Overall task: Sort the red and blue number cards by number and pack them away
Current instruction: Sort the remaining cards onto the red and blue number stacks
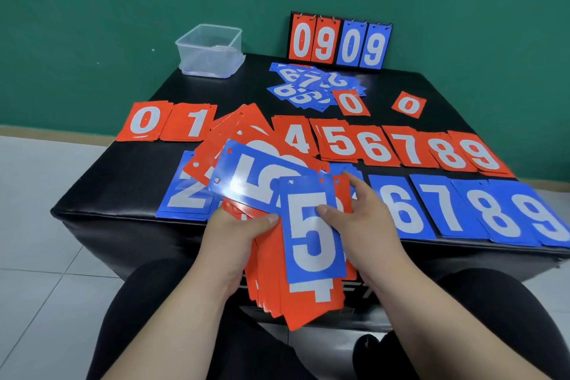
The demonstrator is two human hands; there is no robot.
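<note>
My left hand [237, 234] grips a fanned stack of red cards [308, 302] with a tilted blue 5 card [246, 176] on top. My right hand [364, 219] pinches an upright blue 5 card [314, 234] at its right edge, thumb on its face. On the black table [123, 194] lies a row of red piles, 0 [143, 122] and 1 at the left, then 4 through 9 [479, 153]. In front lies a blue row: 2 [185, 194], then 6 to 9 [543, 216]. The held cards hide the piles between.
A clear plastic box [209, 51] stands at the table's far left corner. A flip scoreboard [339, 40] reading 0909 stands at the back. Before it lies a loose heap of blue cards [308, 86] and two single red 0 cards [408, 105]. My knees are under the near edge.
</note>
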